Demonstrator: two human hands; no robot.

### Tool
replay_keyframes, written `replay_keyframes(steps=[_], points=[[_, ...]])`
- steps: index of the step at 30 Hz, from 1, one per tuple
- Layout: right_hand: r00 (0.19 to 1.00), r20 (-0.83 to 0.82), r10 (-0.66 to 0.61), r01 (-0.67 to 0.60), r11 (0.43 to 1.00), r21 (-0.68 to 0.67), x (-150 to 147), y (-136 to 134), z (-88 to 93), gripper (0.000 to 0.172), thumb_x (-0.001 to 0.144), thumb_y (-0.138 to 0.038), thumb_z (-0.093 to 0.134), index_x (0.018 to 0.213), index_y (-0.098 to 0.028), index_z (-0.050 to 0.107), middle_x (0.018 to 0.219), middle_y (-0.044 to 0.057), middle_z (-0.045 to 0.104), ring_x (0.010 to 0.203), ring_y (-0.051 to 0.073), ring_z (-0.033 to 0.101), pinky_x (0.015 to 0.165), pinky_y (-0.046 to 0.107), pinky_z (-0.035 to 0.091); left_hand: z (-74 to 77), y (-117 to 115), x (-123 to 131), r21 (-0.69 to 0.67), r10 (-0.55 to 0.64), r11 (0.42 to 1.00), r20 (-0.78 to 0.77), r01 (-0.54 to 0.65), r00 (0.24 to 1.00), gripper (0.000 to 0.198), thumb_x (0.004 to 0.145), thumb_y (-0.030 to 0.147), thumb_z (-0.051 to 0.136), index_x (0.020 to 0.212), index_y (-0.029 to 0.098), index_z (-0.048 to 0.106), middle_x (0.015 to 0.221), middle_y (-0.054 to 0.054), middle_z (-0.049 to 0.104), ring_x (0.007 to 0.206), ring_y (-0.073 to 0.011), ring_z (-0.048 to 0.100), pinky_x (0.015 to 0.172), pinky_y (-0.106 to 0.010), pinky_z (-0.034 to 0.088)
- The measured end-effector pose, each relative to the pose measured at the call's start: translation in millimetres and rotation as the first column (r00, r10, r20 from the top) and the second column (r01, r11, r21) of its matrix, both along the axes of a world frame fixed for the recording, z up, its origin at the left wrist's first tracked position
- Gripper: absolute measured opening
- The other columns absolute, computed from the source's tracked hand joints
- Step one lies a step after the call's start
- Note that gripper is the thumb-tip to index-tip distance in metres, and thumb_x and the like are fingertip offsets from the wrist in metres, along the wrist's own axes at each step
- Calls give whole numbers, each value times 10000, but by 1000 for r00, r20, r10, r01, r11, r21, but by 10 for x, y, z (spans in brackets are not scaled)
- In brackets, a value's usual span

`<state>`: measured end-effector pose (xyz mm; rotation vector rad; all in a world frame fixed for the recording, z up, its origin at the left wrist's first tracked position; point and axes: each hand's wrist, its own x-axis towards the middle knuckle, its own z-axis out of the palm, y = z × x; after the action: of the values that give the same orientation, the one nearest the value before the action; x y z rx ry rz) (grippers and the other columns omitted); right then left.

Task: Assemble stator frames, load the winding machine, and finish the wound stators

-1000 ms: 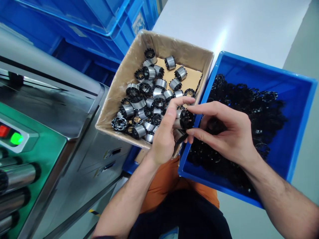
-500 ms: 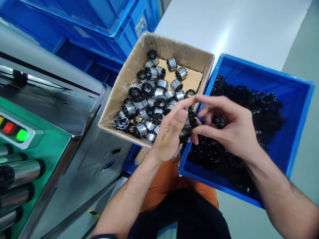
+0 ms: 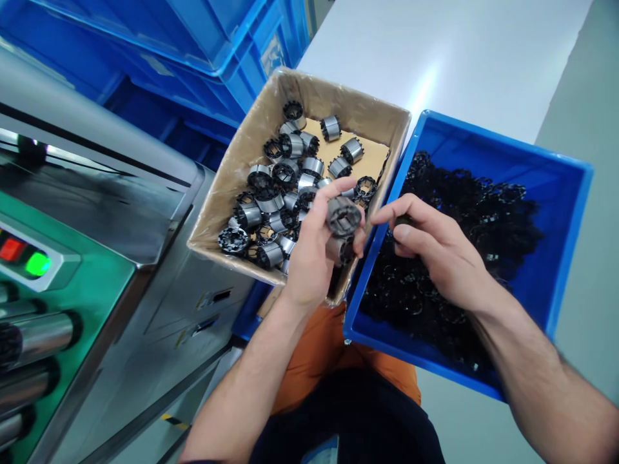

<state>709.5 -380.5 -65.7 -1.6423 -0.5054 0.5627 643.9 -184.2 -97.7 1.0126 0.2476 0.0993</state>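
My left hand (image 3: 308,258) is closed around two metal stator cores, over the near right side of the cardboard box (image 3: 232,259). The upper stator core (image 3: 344,218) shows its grey slotted end; the lower stator core (image 3: 340,250) lies under it, partly covered by fingers. Just to the right, my right hand (image 3: 447,254) is over the blue bin (image 3: 563,270), its fingers curled around a small black plastic end ring (image 3: 402,222), mostly hidden. Its index finger points toward the left hand. Many similar stator cores (image 3: 268,200) with black toothed ends lie in the box.
A heap of black plastic rings (image 3: 459,212) fills much of the blue bin. At left stands a machine with a green panel (image 3: 97,283), lit buttons and metal cylinders (image 3: 46,335). Blue crates (image 3: 193,58) are stacked behind; a white table (image 3: 387,51) lies beyond the box.
My right hand has drawn back slightly from the left hand's stator cores. The upper stator core has turned, with its end now facing me. The view has shifted a little.
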Motion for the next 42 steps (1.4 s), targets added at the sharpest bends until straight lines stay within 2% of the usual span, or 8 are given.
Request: replay_keyframes(steps=[3, 8, 12, 16, 24, 31, 37, 42], points=[[998, 19, 55, -57, 996, 73, -54, 1, -39, 342, 1240, -432, 758, 1564, -331, 715, 1219, 39, 853, 1024, 217, 826, 802, 334, 663, 7, -6, -8, 6, -55, 998, -30, 55, 998, 470, 1098, 722, 887, 1296, 308, 783, 878, 16, 668, 634, -130, 604, 563, -263, 530], [998, 63, -18, 5, 978, 210, -129, 70, -107, 277, 1111, -364, 898, 1249, -330, 660, 1136, 14, 823, 917, 213, 841, 747, 335, 726, 46, -36, -31, 13, -44, 999, -41, 45, 998, 491, 1136, 766, 760, 1125, 280, 688, 858, 14, 594, 628, -154, 596, 569, -303, 531], [968, 224, -112, 73, 982, 175, -126, 104, -71, 227, 1032, -248, 925, 1229, -304, 827, 1189, 45, 805, 852, 186, 793, 600, 289, 666, 42, -37, -78, -1, -100, 995, -22, 100, 995, 480, 1166, 755, 693, 1210, 279, 733, 901, -14, 659, 660, -179, 629, 607, -335, 546], [955, 252, -159, 104, 970, 219, -123, 107, -46, 247, 1124, -162, 836, 1299, -330, 884, 1124, 18, 834, 811, 177, 837, 692, 327, 736, 11, -34, -126, 31, -152, 988, -5, 153, 988, 538, 1173, 799, 692, 1359, 301, 773, 920, -29, 699, 664, -185, 646, 588, -336, 502], [950, 206, -234, 189, 958, 217, -118, 135, -84, 82, 1146, -357, 904, 1176, -287, 874, 1168, 39, 842, 748, 143, 779, 551, 264, 670, 26, -37, -144, 58, -158, 986, -9, 158, 987, 504, 1199, 781, 663, 1399, 331, 776, 919, -26, 704, 686, -185, 662, 598, -338, 542], [925, 246, -291, 234, 944, 234, -188, 209, -200, 120, 1122, -287, 900, 1237, -321, 902, 1157, 21, 842, 810, 154, 791, 688, 299, 735, 56, -60, -162, 86, -155, 985, 28, 152, 988, 513, 1210, 771, 671, 1416, 313, 777, 977, -37, 715, 697, -174, 654, 626, -340, 553], [814, 485, -321, 273, 947, 168, -146, 139, -148, 75, 1093, -291, 955, 1127, -357, 970, 1100, 41, 943, 965, 279, 897, 884, 476, 810, 21, -46, -159, 77, -179, 981, 26, 177, 983, 576, 1188, 822, 681, 1450, 316, 767, 901, -18, 685, 643, -169, 651, 583, -318, 526], [756, 582, -298, 236, 954, 183, -149, 127, -86, 216, 1086, -218, 954, 1149, -420, 996, 1151, 31, 951, 984, 274, 905, 865, 466, 781, -12, -40, -170, 118, -194, 976, 78, 185, 978, 530, 1215, 765, 679, 1469, 311, 778, 843, 0, 664, 610, -156, 637, 569, -298, 523]])
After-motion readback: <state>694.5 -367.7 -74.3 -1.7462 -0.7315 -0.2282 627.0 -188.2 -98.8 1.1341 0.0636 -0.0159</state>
